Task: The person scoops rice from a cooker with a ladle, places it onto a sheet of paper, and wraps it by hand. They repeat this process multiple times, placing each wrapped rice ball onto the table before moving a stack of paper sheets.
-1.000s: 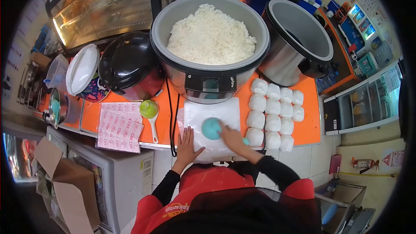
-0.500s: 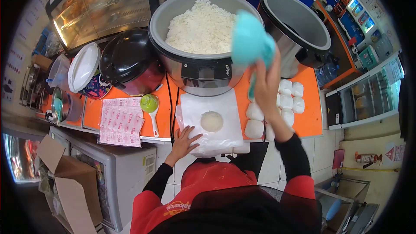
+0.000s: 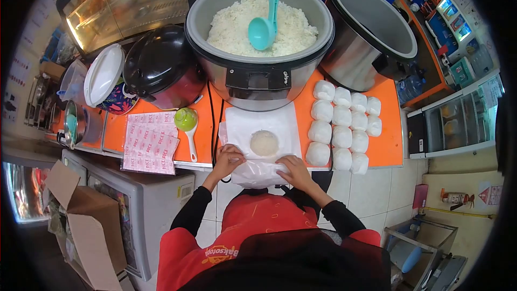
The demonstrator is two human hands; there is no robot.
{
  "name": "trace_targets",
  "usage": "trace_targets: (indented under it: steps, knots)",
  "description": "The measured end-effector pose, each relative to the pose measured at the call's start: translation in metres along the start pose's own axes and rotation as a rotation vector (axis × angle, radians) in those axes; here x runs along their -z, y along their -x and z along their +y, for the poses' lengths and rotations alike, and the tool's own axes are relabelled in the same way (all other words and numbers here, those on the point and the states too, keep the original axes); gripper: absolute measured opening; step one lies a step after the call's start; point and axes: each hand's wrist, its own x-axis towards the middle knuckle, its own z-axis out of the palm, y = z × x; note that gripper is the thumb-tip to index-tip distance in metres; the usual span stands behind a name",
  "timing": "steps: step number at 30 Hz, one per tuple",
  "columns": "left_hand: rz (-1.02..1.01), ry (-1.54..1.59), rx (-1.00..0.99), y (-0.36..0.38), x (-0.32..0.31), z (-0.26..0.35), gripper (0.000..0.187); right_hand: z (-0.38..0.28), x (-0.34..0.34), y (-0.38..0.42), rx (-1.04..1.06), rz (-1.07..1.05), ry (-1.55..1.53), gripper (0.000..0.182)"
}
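Note:
A rounded mound of cooked rice point(image 3: 264, 143) sits on white wrapping paper point(image 3: 237, 124) at the table's front edge. My left hand point(image 3: 228, 160) pinches the paper's near left edge. At the near right edge, my right hand point(image 3: 295, 172) grips the same paper, its fingertips beside the mound. Between my hands the near part of the paper is crumpled and raised. Directly beyond lies a turquoise ladle point(image 3: 262, 31), bowl down on the rice heap point(image 3: 231, 27) inside the large open rice cooker point(image 3: 258, 83).
Right of the paper, several white-wrapped bundles point(image 3: 342, 116) stand in rows. On the left lie pink printed sheets point(image 3: 149, 143) and a white rice paddle point(image 3: 191, 143) with a green cup point(image 3: 186, 119). A second open cooker point(image 3: 355, 43) stands at back right; a black-lidded cooker point(image 3: 161, 67) at left.
My right hand has let go of the turquoise ladle, now on the rice, and moved down to the paper. My left hand has gone from lying flat to pinching the paper's edge.

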Motion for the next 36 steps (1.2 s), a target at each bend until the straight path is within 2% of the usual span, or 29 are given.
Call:
trace_targets:
  steps: [4,6,10,12,15,19,22,25,28,29,32,33,36]
  knots:
    - [0.016,-0.037,0.152,-0.006,-0.007,0.000,0.009,-0.017,-0.003,0.000,-0.017,0.242,0.120,0.041]
    - [0.015,-0.048,0.245,-0.009,-0.008,0.003,0.010,-0.021,-0.003,-0.003,-0.047,0.237,0.215,0.042]
    - [0.060,-0.037,0.258,-0.004,-0.019,-0.007,0.013,0.008,-0.008,0.008,-0.090,0.167,0.319,0.037]
    - [0.003,-0.091,0.273,-0.001,-0.009,0.015,0.022,0.019,-0.007,0.015,-0.052,0.237,0.225,0.032]
    - [-0.068,-0.329,-0.072,0.008,0.006,0.053,0.049,0.020,0.004,0.014,0.014,0.262,0.133,0.025]
    - [-0.090,-0.516,-0.045,0.027,-0.006,0.078,0.072,0.021,0.008,0.012,-0.024,0.219,0.011,0.022]
    - [0.048,-0.580,0.050,0.026,-0.026,0.075,0.065,0.023,0.005,0.004,-0.078,0.292,-0.086,0.017]
    - [-0.034,-0.566,0.164,0.018,-0.028,0.056,0.047,0.025,0.007,-0.010,-0.179,0.337,-0.199,0.012]
    - [0.266,-0.156,0.227,0.002,-0.020,0.038,0.030,0.030,-0.001,-0.024,-0.326,0.437,-0.214,0.013]
    - [0.447,-0.049,0.163,-0.009,-0.028,0.032,0.014,0.034,-0.006,-0.031,-0.367,0.430,-0.099,0.013]
    - [0.380,-0.047,0.382,-0.033,-0.026,0.022,0.014,0.044,-0.021,-0.047,-0.425,0.375,0.207,0.013]
    - [0.378,-0.124,0.387,-0.038,-0.023,0.024,0.019,0.046,-0.023,-0.048,-0.405,0.337,0.286,0.013]
    - [0.397,-0.264,0.392,-0.039,-0.027,0.024,0.018,0.052,-0.030,-0.050,-0.394,0.297,0.405,0.015]
